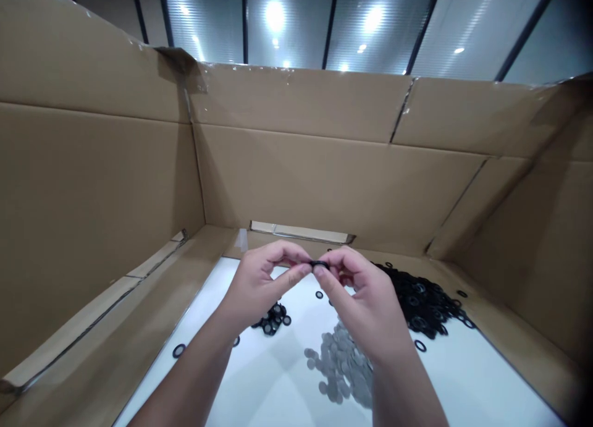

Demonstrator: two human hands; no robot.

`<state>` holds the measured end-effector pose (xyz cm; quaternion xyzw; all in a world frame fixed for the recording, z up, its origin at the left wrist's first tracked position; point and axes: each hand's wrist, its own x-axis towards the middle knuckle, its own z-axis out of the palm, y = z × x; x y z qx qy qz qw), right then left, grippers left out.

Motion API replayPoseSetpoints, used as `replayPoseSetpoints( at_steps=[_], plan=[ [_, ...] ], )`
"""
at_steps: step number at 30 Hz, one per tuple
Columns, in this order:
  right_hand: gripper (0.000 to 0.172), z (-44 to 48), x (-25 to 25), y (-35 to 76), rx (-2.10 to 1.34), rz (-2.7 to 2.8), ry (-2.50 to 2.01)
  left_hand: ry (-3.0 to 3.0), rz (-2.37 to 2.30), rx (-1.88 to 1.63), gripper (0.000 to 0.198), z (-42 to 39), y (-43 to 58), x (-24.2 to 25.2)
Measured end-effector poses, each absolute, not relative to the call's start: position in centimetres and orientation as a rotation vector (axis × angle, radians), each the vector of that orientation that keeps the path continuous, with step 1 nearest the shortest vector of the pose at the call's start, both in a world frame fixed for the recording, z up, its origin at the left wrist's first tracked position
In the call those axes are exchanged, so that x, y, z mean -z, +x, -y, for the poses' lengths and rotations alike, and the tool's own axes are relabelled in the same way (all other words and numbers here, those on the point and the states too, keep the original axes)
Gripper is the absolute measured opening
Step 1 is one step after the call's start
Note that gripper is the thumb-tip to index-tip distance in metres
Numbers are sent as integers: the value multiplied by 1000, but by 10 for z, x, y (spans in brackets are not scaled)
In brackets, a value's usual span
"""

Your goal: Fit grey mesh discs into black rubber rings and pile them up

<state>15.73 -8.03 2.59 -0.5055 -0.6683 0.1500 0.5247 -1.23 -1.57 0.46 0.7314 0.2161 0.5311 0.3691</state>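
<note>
Just below frame centre, the fingers (293, 253) of the left hand (257, 282) and right hand (364, 288) are pinched on a small black ring (319, 264); light, even pressure should keep it steady.

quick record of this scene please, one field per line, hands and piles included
left hand: pinching a small black piece
right hand: pinching the same piece
grey discs: loose pile between the forearms
black rings: large heap, right side
small dark cluster: near left wrist
surface: white board
surround: cardboard walls
</note>
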Motion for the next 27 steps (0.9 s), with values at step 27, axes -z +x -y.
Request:
replayPoseSetpoints(
  at_steps=[27],
  plan=[
    [26, 79, -22, 156, -609, 1540, -1148, 1842, -494, -1606, 5, 19, 3, 8]
  ],
)
